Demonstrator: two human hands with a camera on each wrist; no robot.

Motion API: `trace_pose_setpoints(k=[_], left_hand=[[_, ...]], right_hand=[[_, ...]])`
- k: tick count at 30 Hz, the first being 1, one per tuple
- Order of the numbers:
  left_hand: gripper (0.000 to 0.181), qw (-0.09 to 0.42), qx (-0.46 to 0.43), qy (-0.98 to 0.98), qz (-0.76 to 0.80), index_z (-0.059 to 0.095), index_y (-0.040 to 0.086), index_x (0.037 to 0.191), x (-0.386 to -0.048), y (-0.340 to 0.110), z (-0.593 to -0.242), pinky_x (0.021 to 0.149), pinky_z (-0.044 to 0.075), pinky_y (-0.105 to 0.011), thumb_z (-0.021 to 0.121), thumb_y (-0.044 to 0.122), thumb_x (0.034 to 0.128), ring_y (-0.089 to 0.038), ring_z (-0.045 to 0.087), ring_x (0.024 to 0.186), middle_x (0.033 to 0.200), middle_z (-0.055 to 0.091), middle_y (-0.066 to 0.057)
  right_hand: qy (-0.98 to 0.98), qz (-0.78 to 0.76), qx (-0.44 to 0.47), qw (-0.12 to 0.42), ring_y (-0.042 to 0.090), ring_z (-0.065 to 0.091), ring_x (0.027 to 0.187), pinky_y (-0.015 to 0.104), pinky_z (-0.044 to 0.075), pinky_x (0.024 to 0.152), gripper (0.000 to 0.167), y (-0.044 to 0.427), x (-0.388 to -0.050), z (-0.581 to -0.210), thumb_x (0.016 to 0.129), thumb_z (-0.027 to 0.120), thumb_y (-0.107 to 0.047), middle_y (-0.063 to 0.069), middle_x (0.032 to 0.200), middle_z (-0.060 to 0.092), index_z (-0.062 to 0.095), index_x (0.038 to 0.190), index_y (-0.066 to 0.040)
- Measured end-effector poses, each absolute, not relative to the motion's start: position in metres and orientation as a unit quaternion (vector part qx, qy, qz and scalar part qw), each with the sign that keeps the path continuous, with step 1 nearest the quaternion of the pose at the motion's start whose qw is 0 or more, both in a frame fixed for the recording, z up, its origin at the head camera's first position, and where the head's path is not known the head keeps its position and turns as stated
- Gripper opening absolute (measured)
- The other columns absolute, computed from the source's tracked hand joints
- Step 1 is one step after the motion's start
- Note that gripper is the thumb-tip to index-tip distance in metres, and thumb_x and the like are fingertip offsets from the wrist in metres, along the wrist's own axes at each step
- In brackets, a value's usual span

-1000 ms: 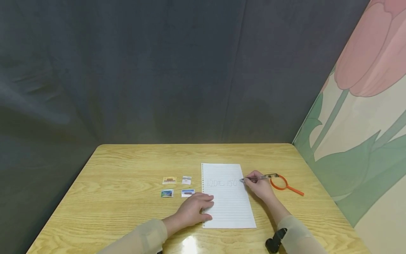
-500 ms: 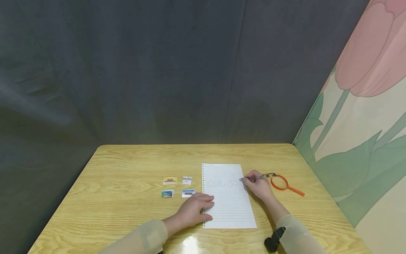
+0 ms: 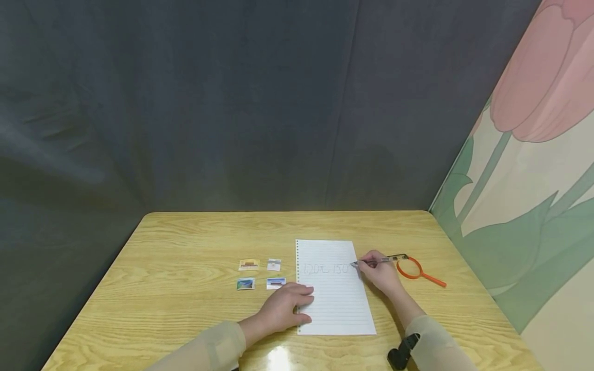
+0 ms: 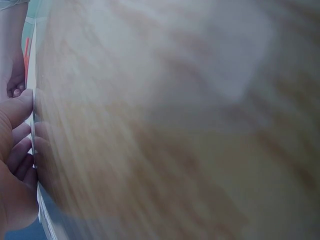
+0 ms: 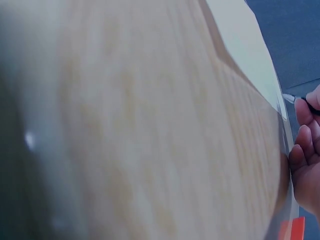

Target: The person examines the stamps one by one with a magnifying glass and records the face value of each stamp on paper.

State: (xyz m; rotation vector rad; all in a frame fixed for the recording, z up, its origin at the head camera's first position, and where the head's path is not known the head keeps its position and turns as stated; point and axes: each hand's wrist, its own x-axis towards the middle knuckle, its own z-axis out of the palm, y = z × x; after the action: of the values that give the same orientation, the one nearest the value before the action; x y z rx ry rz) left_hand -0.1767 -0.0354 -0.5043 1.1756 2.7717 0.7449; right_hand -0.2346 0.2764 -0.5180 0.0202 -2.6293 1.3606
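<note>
In the head view, a sheet of lined paper [image 3: 333, 304] with punched holes down its left side lies on the table. Handwriting reading "120", a sign, and "150" runs across its upper part. My left hand [image 3: 284, 307] rests on the paper's left edge, fingers spread and relaxed. At the right edge, my right hand [image 3: 381, 272] pinches a pen [image 3: 386, 258], its tip at the paper just after "150". The right wrist view shows the pen tip [image 5: 289, 98] beyond the fingertips. Left of the paper are several small stamp-like pictures, including a blue-green one [image 3: 245, 283] and a yellow one [image 3: 249, 264].
An orange magnifying glass [image 3: 421, 274] lies to the right of the right hand, its ring close to the pen's rear end. The wooden table [image 3: 162, 288] ends at a dark curtain [image 3: 260, 113] behind, with a flower-painted wall [image 3: 533, 180] on the right.
The right hand and pen tip have shifted only very slightly beside "150". The left hand stays in place on the paper. The stamp-like pictures have not moved on the table.
</note>
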Motion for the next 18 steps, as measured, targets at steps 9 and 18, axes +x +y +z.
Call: trace_pose_setpoints(k=[9,18], left_hand=[[0.048,0.019,0.38,0.894,0.237,0.068,0.011,0.127,-0.1761,-0.0353,-0.5031,0.112,0.036,-0.034,0.078,0.031,0.0848,-0.02,0.049,0.131,0.141,0.056,0.001],[0.048,0.019,0.385,0.89,0.242,0.068,0.011,0.127,-0.1765,-0.0361,-0.5035,0.112,0.036,-0.034,0.078,0.031,0.0853,-0.02,0.049,0.131,0.14,0.057,0.0]], right_hand=[[-0.893,0.44,0.007,0.096,0.017,0.054,0.069,0.022,0.045,0.058,0.006,0.2754,-0.2342,-0.5141,0.087,0.071,-0.007,0.003,0.077,0.063,0.065,0.088,-0.005],[-0.882,0.464,0.007,0.078,0.016,0.053,0.065,0.022,0.046,0.054,0.005,0.2821,-0.2292,-0.5132,0.088,0.069,-0.003,0.004,0.077,0.063,0.065,0.089,-0.002]])
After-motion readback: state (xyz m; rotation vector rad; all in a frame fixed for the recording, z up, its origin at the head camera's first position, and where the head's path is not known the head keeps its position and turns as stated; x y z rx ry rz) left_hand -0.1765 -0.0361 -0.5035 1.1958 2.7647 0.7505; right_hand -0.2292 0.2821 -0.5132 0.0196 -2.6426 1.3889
